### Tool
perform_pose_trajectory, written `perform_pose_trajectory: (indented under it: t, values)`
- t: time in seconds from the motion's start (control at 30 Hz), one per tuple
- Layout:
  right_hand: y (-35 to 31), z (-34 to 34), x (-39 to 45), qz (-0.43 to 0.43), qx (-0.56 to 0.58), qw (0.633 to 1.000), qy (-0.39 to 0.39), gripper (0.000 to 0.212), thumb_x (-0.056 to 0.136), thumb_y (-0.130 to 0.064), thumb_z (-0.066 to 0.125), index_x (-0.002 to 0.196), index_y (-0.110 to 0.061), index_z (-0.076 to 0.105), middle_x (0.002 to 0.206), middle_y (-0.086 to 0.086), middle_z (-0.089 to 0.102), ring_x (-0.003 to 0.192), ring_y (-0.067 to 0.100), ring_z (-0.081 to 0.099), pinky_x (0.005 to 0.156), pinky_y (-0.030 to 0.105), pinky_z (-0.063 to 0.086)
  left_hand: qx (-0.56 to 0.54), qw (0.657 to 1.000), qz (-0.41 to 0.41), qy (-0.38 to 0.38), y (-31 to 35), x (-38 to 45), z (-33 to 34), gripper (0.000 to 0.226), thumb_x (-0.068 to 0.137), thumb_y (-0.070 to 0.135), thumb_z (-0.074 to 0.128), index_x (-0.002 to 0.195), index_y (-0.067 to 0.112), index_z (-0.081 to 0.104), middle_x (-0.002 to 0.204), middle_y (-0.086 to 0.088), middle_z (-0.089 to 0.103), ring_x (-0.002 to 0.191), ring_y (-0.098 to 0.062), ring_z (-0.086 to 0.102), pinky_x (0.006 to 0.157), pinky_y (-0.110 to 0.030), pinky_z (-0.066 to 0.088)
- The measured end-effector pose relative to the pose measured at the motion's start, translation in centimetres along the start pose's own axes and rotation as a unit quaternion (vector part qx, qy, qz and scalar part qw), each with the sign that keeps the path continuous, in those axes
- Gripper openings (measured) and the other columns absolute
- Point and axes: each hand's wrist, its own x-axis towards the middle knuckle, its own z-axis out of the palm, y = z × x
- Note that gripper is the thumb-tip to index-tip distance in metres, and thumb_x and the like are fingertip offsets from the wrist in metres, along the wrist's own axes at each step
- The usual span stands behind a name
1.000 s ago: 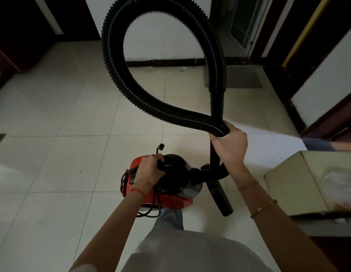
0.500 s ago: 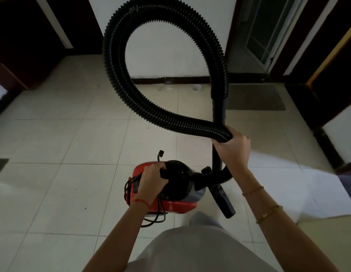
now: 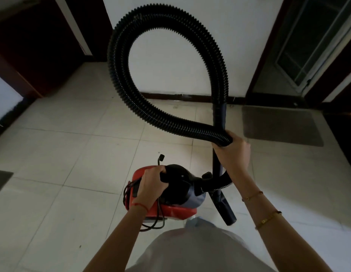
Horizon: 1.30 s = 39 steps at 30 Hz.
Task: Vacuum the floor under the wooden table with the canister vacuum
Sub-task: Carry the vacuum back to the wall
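Fingers [image 3: 161, 174] grip canister vacuum [image 3: 170, 195] handle; right hand [image 3: 233, 154] holds hose [image 3: 170, 122].

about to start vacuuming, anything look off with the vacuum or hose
Nothing looks damaged. The power cord hangs in loose loops off the red canister, unplugged, and the hose arches in one big loop.

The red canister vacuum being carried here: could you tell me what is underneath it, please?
Pale floor tiles lie below the canister vacuum, which the left hand holds by its top handle. A loose black cord hangs beneath. The tiles directly underneath are covered by its body.
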Motion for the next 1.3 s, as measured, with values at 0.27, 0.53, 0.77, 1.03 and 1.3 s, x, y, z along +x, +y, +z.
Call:
perform_pose_trajectory:
  t: [0.27, 0.53, 0.77, 1.03, 1.3]
  values:
    - [-1.6, 6.8, 16.2, -0.015, 0.016, 1.000, 0.003, 0.024, 0.077, -0.023, 0.074, 0.101, -0.020, 0.070, 0.070, -0.016, 0.062, 0.061, 0.005, 0.062, 0.053, 0.020, 0.051, -0.005, 1.000, 0.000, 0.023, 1.4, 16.7, -3.9, 0.022, 0.073, 0.003, 0.069, 0.083, 0.021, 0.063, 0.068, 0.013, 0.058, 0.062, -0.001, 0.057, 0.054, -0.008, 0.044]
    - [-1.5, 16.3, 31.5, 0.000, 0.015, 1.000, 0.010, 0.021, 0.077, -0.029, 0.074, 0.097, -0.021, 0.070, 0.075, -0.008, 0.068, 0.064, 0.004, 0.063, 0.051, 0.016, 0.045, -0.005, 1.000, 0.010, 0.028, 0.0, 34.5, -6.4, 0.019, 0.068, 0.003, 0.068, 0.082, 0.016, 0.065, 0.067, 0.008, 0.059, 0.061, -0.006, 0.055, 0.048, -0.005, 0.034]
    - [-3.8, 24.2, 43.7, 0.001, 0.012, 1.000, 0.010, 0.018, 0.077, -0.026, 0.074, 0.095, -0.027, 0.070, 0.067, -0.009, 0.065, 0.060, 0.003, 0.061, 0.048, 0.009, 0.042, -0.013, 0.999, 0.035, 0.017, -2.1, 49.8, -9.3, 0.019, 0.069, 0.004, 0.068, 0.082, 0.018, 0.064, 0.070, 0.010, 0.062, 0.067, -0.006, 0.060, 0.062, -0.013, 0.049]
    - [-5.7, 31.6, 55.4, 0.027, 0.009, 0.999, 0.037, 0.020, 0.076, -0.025, 0.072, 0.096, -0.029, 0.069, 0.068, -0.016, 0.064, 0.067, 0.004, 0.063, 0.067, 0.023, 0.052, -0.011, 0.998, 0.055, 0.001, -2.9, 63.7, -13.2, 0.022, 0.074, 0.003, 0.069, 0.086, 0.020, 0.063, 0.074, 0.012, 0.060, 0.068, -0.002, 0.058, 0.063, -0.009, 0.048]
    - [-6.1, 37.7, 65.9, 0.017, 0.018, 0.998, 0.054, 0.028, 0.076, -0.023, 0.077, 0.103, -0.018, 0.072, 0.075, -0.008, 0.068, 0.067, 0.004, 0.062, 0.060, 0.010, 0.044, -0.002, 0.999, 0.044, -0.012, -3.2, 76.0, -15.2, 0.018, 0.073, 0.002, 0.064, 0.076, 0.020, 0.062, 0.068, 0.012, 0.058, 0.064, -0.004, 0.056, 0.054, -0.004, 0.037]
